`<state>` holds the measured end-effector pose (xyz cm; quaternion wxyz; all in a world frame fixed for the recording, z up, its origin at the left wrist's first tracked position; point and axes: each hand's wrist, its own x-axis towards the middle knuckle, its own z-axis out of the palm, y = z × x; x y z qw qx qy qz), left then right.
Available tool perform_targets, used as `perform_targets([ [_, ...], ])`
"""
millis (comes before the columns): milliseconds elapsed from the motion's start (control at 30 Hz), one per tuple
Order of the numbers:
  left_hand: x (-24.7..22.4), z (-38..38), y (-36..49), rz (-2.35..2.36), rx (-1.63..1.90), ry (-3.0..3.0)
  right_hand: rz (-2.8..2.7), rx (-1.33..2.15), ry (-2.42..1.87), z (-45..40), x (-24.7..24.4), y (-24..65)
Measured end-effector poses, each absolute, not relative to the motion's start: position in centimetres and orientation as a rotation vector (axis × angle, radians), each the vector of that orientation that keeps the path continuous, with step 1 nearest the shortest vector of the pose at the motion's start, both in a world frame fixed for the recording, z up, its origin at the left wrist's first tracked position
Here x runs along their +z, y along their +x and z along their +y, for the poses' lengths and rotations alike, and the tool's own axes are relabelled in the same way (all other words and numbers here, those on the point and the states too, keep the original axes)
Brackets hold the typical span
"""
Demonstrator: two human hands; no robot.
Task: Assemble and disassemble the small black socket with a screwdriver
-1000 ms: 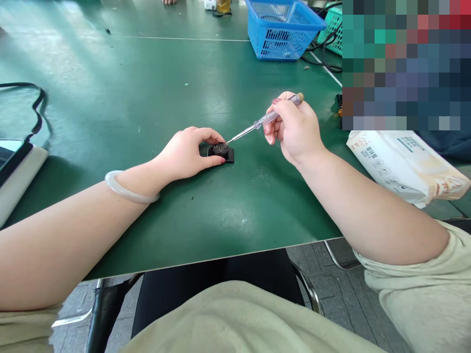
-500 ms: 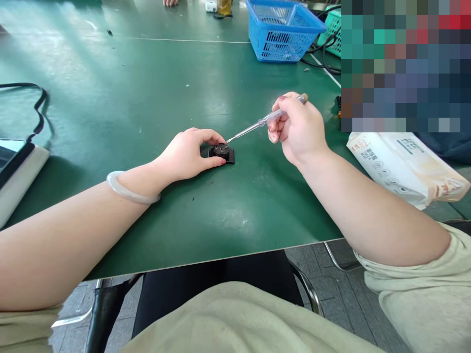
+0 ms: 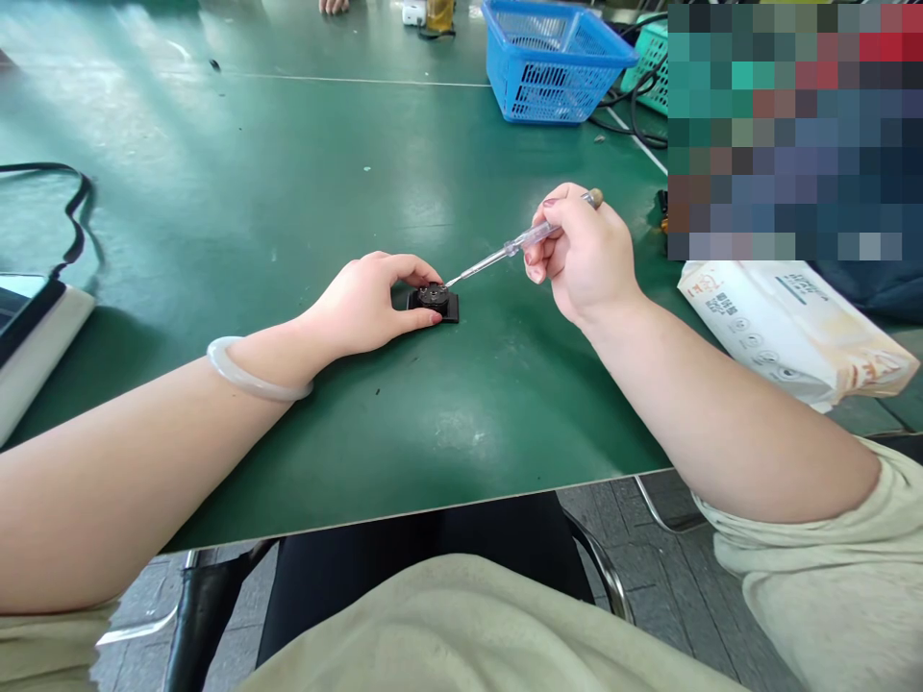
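My left hand rests on the table with thumb and fingertips closed around a small round black part, which sits on a flat black square base. In my right hand is a slim screwdriver with a clear handle, held at a slant. Its thin metal shaft points down and left, and the tip is at the right rim of the black part, close to my left fingertips. Whether the tip sits in a screw is too small to tell.
The green table has its front edge just before my lap. A blue plastic basket stands at the back right, with black cables beside it. A white printed packet lies at right, a white-and-black device at left. Another person's hand shows at the far edge.
The screwdriver's tip has shifted very slightly down and to the right at the black part. Both hands keep nearly the same place and hold.
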<state>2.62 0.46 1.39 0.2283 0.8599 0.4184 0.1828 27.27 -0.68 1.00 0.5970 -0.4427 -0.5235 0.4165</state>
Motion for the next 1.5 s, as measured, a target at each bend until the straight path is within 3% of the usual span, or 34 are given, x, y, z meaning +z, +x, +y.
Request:
perform_targets([
  [633, 1.12, 0.54, 2.55, 1.146, 0.513, 2.39, -1.27, 1.184, -1.024, -1.07, 0.73, 27.02],
  [1500, 1.3, 0.41, 2.59, 1.155, 0.496, 2.38, -1.337, 0.887, -0.959, -0.86, 0.36, 27.14],
])
